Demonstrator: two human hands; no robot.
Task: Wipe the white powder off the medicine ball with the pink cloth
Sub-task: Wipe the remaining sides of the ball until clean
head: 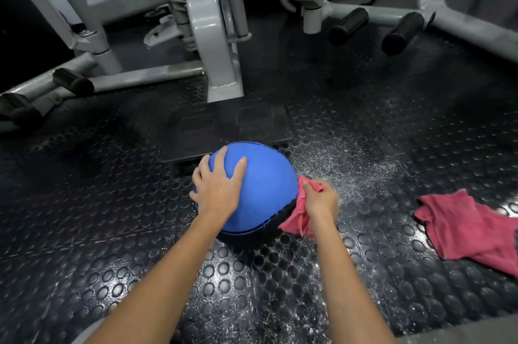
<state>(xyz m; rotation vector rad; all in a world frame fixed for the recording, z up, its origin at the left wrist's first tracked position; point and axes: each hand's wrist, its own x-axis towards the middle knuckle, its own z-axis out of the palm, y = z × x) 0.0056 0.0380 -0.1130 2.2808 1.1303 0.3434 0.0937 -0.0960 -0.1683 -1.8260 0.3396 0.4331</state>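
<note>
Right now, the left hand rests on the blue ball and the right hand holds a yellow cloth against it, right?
Almost. The head view shows the left hand rests on the blue ball and the right hand holds a pink cloth against it, not a yellow one.

The medicine ball sits on the floor before the machine, a spare cloth to its right

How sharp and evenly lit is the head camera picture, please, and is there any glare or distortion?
Head view: the medicine ball, the left hand and the right hand gripping the pink cloth are fairly sharp; the second cloth at the right edge is smeared; the studded floor glints near the bottom; the machine frame bows from wide-angle distortion; the far left is dark.
</note>
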